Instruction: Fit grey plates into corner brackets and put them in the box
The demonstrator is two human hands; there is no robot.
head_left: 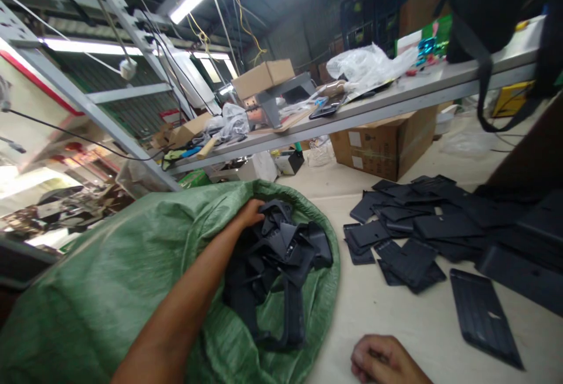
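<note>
A large green woven sack (145, 243) lies on its side with its mouth open, and black plastic parts (285, 249) are heaped inside. My left hand (252, 212) reaches into the opening at the upper left of the heap, fingertips at a black part; whether it grips that part is hard to tell. My right hand (373, 357) rests near the pale table (352, 308) at the bottom, its fingers curled with nothing visible in them. Above it to the right are many flat black panels (409, 261), and a single ribbed panel (486, 313) lies apart from them.
Behind the table runs a raised grey shelf (378, 105) bearing plastic wrap (369, 70), a small carton (264, 79) and tools. A large cardboard box (387, 143) stands under it. A black bag (484, 14) with a hanging strap is at upper right.
</note>
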